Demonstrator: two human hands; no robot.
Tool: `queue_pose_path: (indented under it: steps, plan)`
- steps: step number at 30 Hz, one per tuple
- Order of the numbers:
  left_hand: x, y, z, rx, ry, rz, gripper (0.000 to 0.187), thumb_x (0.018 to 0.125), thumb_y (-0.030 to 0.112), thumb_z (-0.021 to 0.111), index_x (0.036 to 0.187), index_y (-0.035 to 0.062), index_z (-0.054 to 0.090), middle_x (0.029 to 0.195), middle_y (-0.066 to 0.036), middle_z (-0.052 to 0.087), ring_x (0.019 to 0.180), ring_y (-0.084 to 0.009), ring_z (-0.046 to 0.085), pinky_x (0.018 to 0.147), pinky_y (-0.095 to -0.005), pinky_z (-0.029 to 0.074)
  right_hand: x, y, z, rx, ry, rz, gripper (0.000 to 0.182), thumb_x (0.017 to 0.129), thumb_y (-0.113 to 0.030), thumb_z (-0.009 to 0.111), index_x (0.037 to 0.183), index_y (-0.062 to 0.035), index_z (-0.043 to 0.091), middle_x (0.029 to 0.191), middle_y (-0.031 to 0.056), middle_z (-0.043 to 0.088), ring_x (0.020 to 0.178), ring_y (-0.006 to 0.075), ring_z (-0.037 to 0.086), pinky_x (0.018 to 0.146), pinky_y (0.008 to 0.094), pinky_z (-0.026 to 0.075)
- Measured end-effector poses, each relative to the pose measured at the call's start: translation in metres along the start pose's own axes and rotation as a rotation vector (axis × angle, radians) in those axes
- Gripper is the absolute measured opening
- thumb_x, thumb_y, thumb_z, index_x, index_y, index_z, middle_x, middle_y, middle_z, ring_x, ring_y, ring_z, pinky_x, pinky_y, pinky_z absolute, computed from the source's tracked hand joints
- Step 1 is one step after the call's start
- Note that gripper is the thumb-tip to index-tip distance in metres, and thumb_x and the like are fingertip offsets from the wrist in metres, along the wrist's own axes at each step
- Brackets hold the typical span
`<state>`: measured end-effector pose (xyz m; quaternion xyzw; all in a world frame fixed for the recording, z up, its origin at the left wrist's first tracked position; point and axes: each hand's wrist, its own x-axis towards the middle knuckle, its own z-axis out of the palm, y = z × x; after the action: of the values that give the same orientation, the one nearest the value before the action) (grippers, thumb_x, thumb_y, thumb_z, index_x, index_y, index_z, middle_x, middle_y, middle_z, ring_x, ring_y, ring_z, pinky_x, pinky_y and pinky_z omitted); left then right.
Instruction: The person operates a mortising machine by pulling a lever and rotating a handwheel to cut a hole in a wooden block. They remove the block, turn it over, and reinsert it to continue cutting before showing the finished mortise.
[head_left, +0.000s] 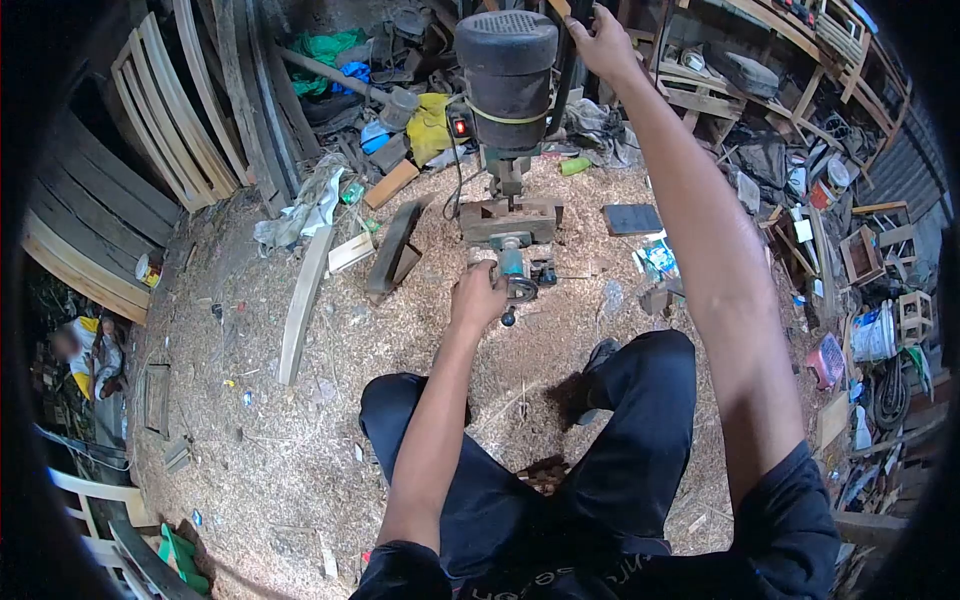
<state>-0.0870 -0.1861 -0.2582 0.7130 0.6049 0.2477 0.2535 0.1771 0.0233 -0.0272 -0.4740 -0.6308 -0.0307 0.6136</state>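
Note:
A drill press [507, 80] with a dark motor housing stands in front of me, its bit pointing down at a wooden block [510, 220] in the clamp below. Low on the machine, my left hand [480, 297] is closed at the left rim of a small handwheel [521, 289]; the fingers' undersides are hidden. A black knob [508, 317] hangs under the wheel. Raised to the upper right of the motor, my right hand [606, 48] has its fingers apart. Close to its fingertips is the end of a wooden strip [560, 7], cut off by the frame's top.
Wood shavings cover the floor [300, 450]. Left of the machine lie a dark wooden piece [397, 245] and a curved slat [306, 305]. A dark flat block [632, 219] lies at right. Another person [92, 358] sits at far left. Cluttered shelves [770, 90] stand upper right.

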Motion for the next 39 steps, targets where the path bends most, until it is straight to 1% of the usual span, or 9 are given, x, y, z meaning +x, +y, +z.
queue_pose_path:
  steps: [3, 8, 11, 14, 17, 20, 25, 35, 39]
  plan:
    - [0.001, -0.009, 0.009, 0.011, -0.029, -0.041, 0.036, 0.085, 0.020, 0.062, 0.116, 0.0016, 0.062, 0.110, -0.025, 0.065, 0.105, -0.0401, 0.061, 0.090, -0.0439, 0.049, -0.027, 0.005, 0.004, -0.127, 0.181, -0.115, 0.051, 0.090, -0.046, 0.062, 0.111, 0.0003, 0.059, 0.081, 0.0171, 0.067, 0.073, 0.0312, 0.064, 0.066, 0.0427, 0.047]
    - [0.004, -0.031, 0.030, 0.073, -0.050, -0.120, 0.036, 0.087, 0.019, 0.058, 0.119, 0.0020, 0.059, 0.109, -0.023, 0.066, 0.104, -0.0390, 0.062, 0.091, -0.0444, 0.048, -0.169, 0.000, 0.000, -0.072, 0.097, 0.120, 0.054, 0.088, -0.024, 0.063, 0.126, 0.0078, 0.041, 0.112, 0.0243, 0.052, 0.101, 0.0339, 0.055, 0.090, 0.0425, 0.043]
    - [0.006, -0.044, 0.043, 0.049, -0.001, -0.172, 0.037, 0.086, 0.017, 0.056, 0.121, 0.0043, 0.059, 0.108, -0.023, 0.066, 0.103, -0.0387, 0.062, 0.089, -0.0452, 0.048, -0.311, 0.010, 0.020, -0.048, -0.169, 0.312, 0.063, 0.086, -0.027, 0.063, 0.130, 0.0077, 0.036, 0.118, 0.0278, 0.047, 0.108, 0.0415, 0.049, 0.095, 0.0468, 0.041]
    - [0.006, -0.047, 0.041, -0.002, -0.063, -0.253, 0.039, 0.085, 0.014, 0.054, 0.122, 0.0038, 0.058, 0.107, -0.024, 0.066, 0.102, -0.0391, 0.062, 0.088, -0.0467, 0.048, -0.402, -0.009, 0.037, -0.302, -0.638, 0.484, 0.111, 0.071, -0.033, 0.082, 0.148, 0.0006, 0.009, 0.140, 0.0329, 0.032, 0.127, 0.0481, 0.040, 0.103, 0.0507, 0.039]
    - [0.012, -0.066, 0.061, 0.003, 0.021, -0.271, 0.041, 0.083, 0.013, 0.052, 0.122, 0.0024, 0.057, 0.106, -0.024, 0.066, 0.102, -0.0399, 0.062, 0.090, -0.0462, 0.048, -0.426, -0.036, 0.042, -0.508, -0.978, 0.630, 0.123, 0.066, -0.038, 0.086, 0.148, 0.0008, 0.003, 0.145, 0.0351, 0.023, 0.128, 0.0493, 0.039, 0.102, 0.0517, 0.043]
    - [0.006, -0.066, 0.070, 0.037, 0.044, -0.299, 0.042, 0.082, 0.014, 0.052, 0.123, 0.0045, 0.057, 0.107, -0.023, 0.066, 0.102, -0.0392, 0.062, 0.090, -0.0462, 0.048, -0.438, -0.027, 0.047, -0.492, -0.945, 0.603, 0.128, 0.063, -0.038, 0.087, 0.149, -0.0022, 0.000, 0.148, 0.0356, 0.016, 0.130, 0.0479, 0.037, 0.099, 0.0512, 0.045]
    - [0.005, -0.065, 0.067, 0.049, 0.018, -0.322, 0.045, 0.080, 0.012, 0.054, 0.124, 0.0066, 0.056, 0.110, -0.021, 0.065, 0.103, -0.0372, 0.063, 0.089, -0.0467, 0.049, -0.447, -0.015, 0.058, -0.322, -0.889, 0.709, 0.116, 0.069, -0.015, 0.082, 0.148, -0.0044, -0.002, 0.141, 0.0425, 0.016, 0.098, 0.0508, 0.060, 0.083, 0.0476, 0.054]
    - [0.006, -0.049, 0.063, 0.104, -0.094, -0.360, 0.049, 0.080, 0.020, 0.065, 0.126, 0.0075, 0.053, 0.119, -0.021, 0.062, 0.114, -0.0373, 0.057, 0.098, -0.0510, 0.043, -0.446, 0.012, 0.033, -0.252, -0.965, 0.664, 0.102, 0.070, 0.010, 0.057, 0.152, -0.0175, 0.004, 0.145, 0.0349, 0.018, 0.111, 0.0525, 0.052, 0.089, 0.0515, 0.049]
    - [0.006, -0.048, 0.074, 0.112, -0.102, -0.338, 0.048, 0.079, 0.018, 0.064, 0.125, 0.0075, 0.054, 0.120, -0.021, 0.062, 0.114, -0.0356, 0.058, 0.098, -0.0505, 0.044, -0.457, 0.032, 0.033, -0.204, -0.934, 0.597, 0.106, 0.067, 0.009, 0.060, 0.152, -0.0230, 0.004, 0.148, 0.0313, 0.017, 0.114, 0.0510, 0.050, 0.091, 0.0501, 0.049]
